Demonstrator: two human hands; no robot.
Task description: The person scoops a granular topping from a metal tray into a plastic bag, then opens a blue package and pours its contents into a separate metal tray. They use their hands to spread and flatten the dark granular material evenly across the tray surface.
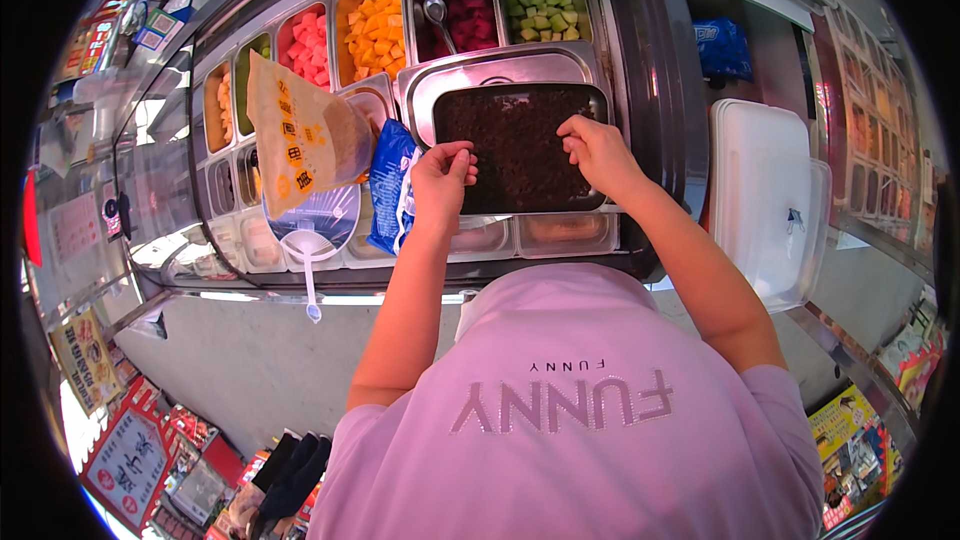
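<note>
A dark rectangular metal tray (523, 208) holds dark brown crumbs (517, 142) in front of me. It rests on a stainless steel pan lid (420, 94). At the tray's left edge is my left hand (444, 178), thumb and fingers drawn close together. My right hand (598, 154) is over the right part of the crumbs with its fingers curled inward. I cannot see whether either hand pinches something small. A blue plastic packet (391, 187) lies just left of my left hand. Beyond it stands an opened printed bag (292, 139) with brown contents.
Behind the tray, metal pans hold diced orange fruit (373, 34), pink cubes (307, 45), green cubes (544, 4) and dark red pieces with a spoon (435, 11). A handheld fan (311, 244) overhangs the counter edge. White plastic lids (761, 195) stand at right.
</note>
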